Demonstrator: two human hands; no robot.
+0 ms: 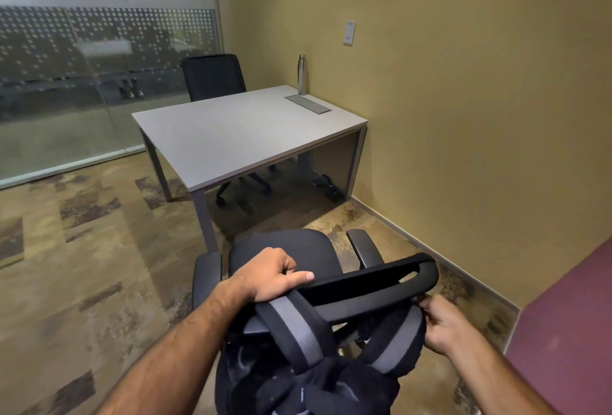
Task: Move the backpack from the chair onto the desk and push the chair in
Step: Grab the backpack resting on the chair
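A black backpack (298, 378) with grey-striped shoulder straps hangs behind the backrest (381, 277) of a black office chair (281, 249) at the bottom centre. Both straps are looped over the backrest's top bar. My left hand (271, 275) is closed over the left strap where it crosses the bar, thumb lying along the bar. At the bar's right end, my right hand (443, 325) pinches the right strap. The chair faces the grey desk (231, 136) and stands about a chair's length back from its near edge.
A steel bottle (302, 74) and a metal cable hatch (308, 104) sit at the desk's far right corner. A second black chair (213, 76) is tucked in on the far side. A yellow wall runs along the right, a glass partition (66, 83) on the left, and a maroon surface (569, 332) at right.
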